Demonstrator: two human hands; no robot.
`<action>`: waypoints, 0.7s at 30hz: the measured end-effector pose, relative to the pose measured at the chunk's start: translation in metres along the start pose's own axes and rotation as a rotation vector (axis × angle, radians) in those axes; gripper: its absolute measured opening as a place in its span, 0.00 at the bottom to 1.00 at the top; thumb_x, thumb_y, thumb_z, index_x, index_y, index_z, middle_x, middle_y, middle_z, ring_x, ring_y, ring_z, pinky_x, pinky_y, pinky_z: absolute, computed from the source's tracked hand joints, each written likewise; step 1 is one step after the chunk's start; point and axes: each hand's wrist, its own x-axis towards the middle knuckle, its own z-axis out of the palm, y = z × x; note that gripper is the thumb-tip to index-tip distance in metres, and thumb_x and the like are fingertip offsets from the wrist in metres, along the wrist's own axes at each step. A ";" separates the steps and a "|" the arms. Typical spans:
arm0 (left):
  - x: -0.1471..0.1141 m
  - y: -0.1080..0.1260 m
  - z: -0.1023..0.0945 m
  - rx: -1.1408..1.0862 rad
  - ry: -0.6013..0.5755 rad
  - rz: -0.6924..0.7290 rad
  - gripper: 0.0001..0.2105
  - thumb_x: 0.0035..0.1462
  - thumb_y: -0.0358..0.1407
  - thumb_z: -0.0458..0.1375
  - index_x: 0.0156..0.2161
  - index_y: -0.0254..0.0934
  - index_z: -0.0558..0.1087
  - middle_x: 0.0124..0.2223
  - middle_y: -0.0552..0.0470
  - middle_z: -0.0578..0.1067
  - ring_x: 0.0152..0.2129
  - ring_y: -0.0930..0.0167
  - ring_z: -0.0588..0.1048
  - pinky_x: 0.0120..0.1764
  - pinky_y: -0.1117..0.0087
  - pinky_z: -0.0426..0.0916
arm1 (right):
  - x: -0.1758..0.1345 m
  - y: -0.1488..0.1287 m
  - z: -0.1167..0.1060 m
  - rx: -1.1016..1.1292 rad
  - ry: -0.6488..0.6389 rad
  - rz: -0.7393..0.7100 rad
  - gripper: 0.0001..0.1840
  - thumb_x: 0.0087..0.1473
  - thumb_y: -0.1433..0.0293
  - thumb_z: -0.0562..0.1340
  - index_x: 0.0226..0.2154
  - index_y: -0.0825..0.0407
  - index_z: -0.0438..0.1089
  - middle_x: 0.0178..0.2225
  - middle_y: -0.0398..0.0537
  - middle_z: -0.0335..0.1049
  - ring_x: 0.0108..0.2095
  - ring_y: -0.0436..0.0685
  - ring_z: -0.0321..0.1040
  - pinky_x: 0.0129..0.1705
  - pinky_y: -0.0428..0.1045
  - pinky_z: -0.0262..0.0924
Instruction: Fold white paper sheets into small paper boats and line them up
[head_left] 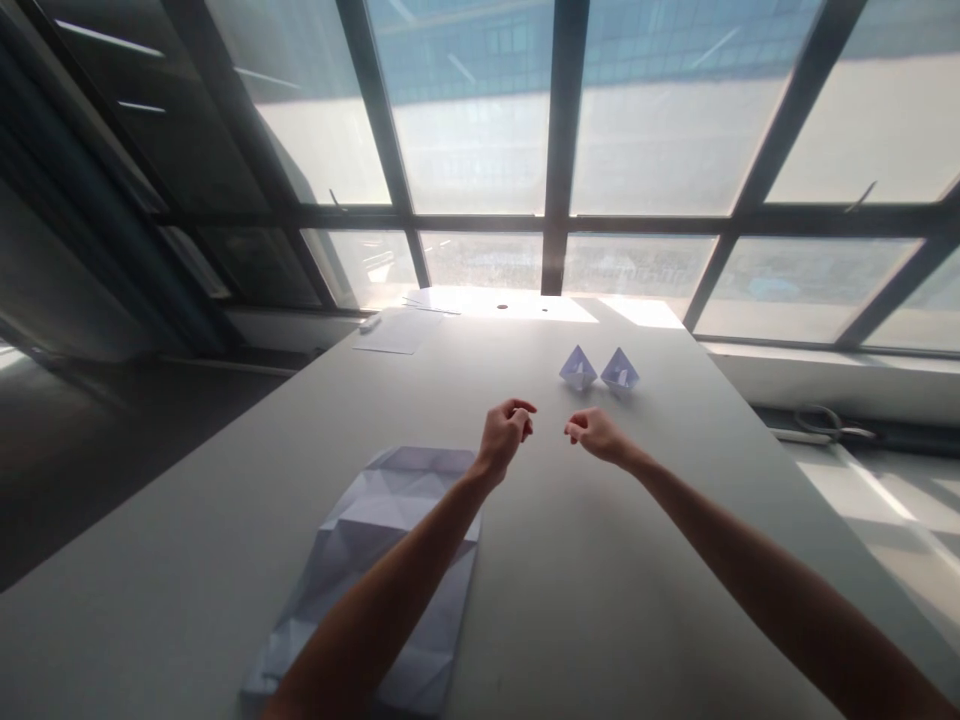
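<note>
My left hand (510, 432) hovers over the white table, loosely bent, with a small gap between index finger and thumb and nothing seen in it. Facing it, my right hand (592, 432) has its fingers curled together, and no object shows in them. Just beyond the right hand stand two small folded paper pieces, a left one (577, 369) and a right one (619, 371), each pointed at the top with a hollow front. Under my left forearm lies a large creased paper sheet (375, 530), partly hidden by the arm.
The white table (600, 620) stretches away toward tall windows (472, 150). At its far left lie a flat white sheet (397, 330) and thin stick-like items (431, 309). A coiled cable (819, 422) sits by the wall on the right.
</note>
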 end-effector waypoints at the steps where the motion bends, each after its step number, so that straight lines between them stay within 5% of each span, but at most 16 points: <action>1: 0.001 0.002 -0.009 0.032 0.019 0.017 0.11 0.46 0.31 0.50 0.33 0.32 0.73 0.19 0.57 0.66 0.15 0.77 0.61 0.19 0.77 0.53 | -0.002 -0.006 0.013 0.024 -0.024 -0.022 0.13 0.52 0.67 0.59 0.24 0.56 0.75 0.21 0.46 0.73 0.21 0.51 0.63 0.24 0.45 0.52; 10: -0.025 -0.013 -0.097 0.471 0.122 0.136 0.10 0.51 0.31 0.51 0.33 0.34 0.75 0.20 0.56 0.70 0.17 0.74 0.68 0.24 0.75 0.61 | 0.009 -0.058 0.103 0.235 -0.159 -0.142 0.13 0.52 0.67 0.64 0.40 0.54 0.77 0.38 0.51 0.78 0.31 0.54 0.71 0.35 0.48 0.63; 21: -0.041 -0.028 -0.113 0.837 0.191 0.186 0.10 0.57 0.31 0.52 0.37 0.37 0.76 0.25 0.54 0.74 0.24 0.70 0.73 0.32 0.73 0.63 | 0.005 -0.080 0.125 0.404 -0.101 -0.170 0.06 0.46 0.68 0.64 0.24 0.54 0.72 0.23 0.45 0.72 0.26 0.52 0.67 0.30 0.46 0.60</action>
